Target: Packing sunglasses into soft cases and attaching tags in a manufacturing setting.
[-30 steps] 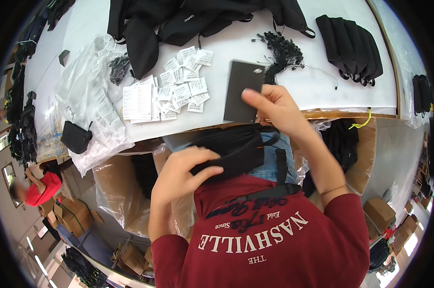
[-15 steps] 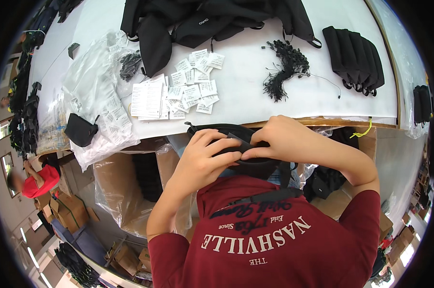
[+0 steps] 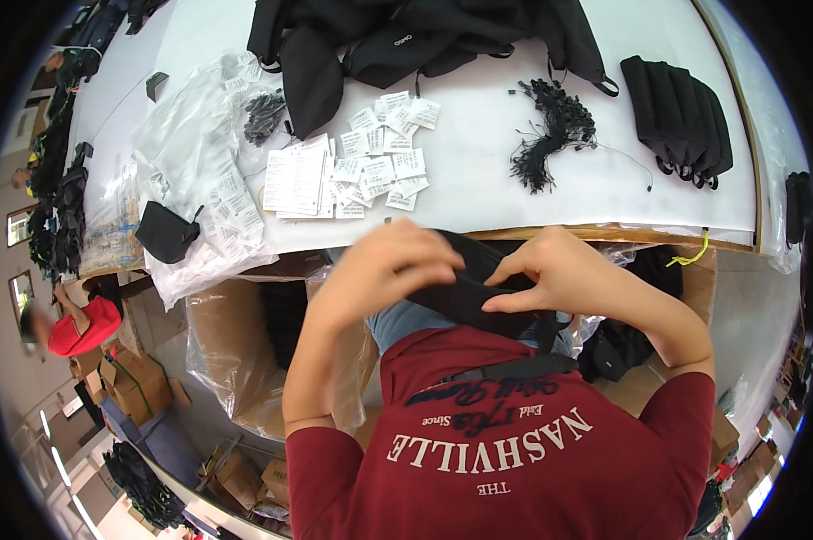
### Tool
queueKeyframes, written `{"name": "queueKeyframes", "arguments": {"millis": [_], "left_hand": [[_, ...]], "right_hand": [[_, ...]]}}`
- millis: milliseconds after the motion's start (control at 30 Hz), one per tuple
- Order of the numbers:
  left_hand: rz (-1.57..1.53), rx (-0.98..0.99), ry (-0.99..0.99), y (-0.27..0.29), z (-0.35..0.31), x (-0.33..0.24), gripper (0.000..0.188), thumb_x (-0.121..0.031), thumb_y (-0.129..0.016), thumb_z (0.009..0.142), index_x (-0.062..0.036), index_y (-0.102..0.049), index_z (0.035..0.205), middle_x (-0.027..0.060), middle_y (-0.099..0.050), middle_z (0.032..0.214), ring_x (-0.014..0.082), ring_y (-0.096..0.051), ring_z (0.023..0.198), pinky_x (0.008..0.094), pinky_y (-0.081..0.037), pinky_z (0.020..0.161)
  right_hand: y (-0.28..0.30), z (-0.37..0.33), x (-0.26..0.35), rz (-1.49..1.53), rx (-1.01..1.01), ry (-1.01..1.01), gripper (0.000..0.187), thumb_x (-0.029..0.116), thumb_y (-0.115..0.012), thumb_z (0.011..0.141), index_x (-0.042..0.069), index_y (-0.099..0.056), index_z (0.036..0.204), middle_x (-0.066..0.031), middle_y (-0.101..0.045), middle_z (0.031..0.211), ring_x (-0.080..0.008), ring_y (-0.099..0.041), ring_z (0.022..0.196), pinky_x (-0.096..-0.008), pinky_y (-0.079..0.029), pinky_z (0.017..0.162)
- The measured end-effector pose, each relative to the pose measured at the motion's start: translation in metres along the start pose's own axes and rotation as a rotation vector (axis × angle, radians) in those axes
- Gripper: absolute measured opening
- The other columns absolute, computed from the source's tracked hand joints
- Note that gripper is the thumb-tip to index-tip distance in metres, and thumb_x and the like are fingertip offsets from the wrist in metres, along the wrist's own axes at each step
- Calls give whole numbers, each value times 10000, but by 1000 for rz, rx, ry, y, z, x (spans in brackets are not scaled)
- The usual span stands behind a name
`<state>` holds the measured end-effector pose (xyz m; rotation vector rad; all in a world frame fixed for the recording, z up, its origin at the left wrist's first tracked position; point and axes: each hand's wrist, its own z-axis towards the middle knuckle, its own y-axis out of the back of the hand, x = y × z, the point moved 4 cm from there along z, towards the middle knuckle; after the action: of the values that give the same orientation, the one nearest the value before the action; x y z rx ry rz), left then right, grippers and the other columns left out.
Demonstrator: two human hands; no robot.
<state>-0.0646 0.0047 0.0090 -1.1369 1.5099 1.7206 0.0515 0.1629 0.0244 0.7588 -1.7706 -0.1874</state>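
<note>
Black fabric pouch: the one being worked on, off the table and just below its near edge, over the lap, between both hands.
How far along: looks kinda mid-job to me. The pouch is in hand and not set down on the table. Can't see inside it, so no clue what, if anything, is in there.
Left on the table: plenty, tbh. White printed packets lie loose left of the table's middle, with the paper sheets beside them. A tangle of black strings sits right of the middle, a row of black pouches at its right end, and a heap of black fabric bags along its far side.
Left hand: near the table's front edge, back of the hand up, fingers bent over the pouch's left part. It's blurry, so I can't tell if it's actually gripping.
Right hand: also by the table's front edge, thumb and forefinger nearly together with pouch fabric between them, so pretty much a pinch.
Arms: both elbows out wide, forearms angled in toward the table's edge, hands facing each other.
</note>
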Motion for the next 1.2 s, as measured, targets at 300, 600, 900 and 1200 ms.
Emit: {"name": "queueKeyframes", "arguments": {"millis": [300, 600, 900, 1200], "left_hand": [[651, -549, 195, 64, -11, 105, 183, -64, -671, 771, -80, -673, 953, 51, -658, 1009, 250, -548, 1015, 357, -376, 929], [365, -430, -64, 37, 15, -23, 149, -124, -693, 782, -100, -709, 928, 38, -637, 1045, 252, -519, 1083, 377, -340, 956], [-775, -987, 37, 3, -23, 40, 885, -404, -735, 774, -22, -266, 1421, 99, -354, 1414, 259, -351, 1295, 422, -261, 1083], [-1546, -554, -34, -67, -12, 38, 765, -563, -728, 716, -102, -513, 1287, 93, -529, 1303, 241, -479, 1221, 408, -356, 1044]], "right_hand": [[6, -1, -1, 11, -170, 151, 182, 210, -731, 763, 31, -714, 791, -73, -565, 541, -195, -528, 458, -285, -399, 465], [26, -5, 23, -288, -366, 313, 114, 160, -744, 724, 68, -722, 789, -45, -523, 542, -197, -525, 461, -297, -397, 438], [37, 4, 45, -453, -717, 564, 196, 148, -786, 666, 92, -729, 845, 6, -361, 514, -147, -418, 416, -297, -302, 397], [27, 32, 36, 82, -663, 416, 55, 126, -708, 773, 81, -733, 790, -21, -499, 523, -115, -443, 426, -267, -306, 406]]}}
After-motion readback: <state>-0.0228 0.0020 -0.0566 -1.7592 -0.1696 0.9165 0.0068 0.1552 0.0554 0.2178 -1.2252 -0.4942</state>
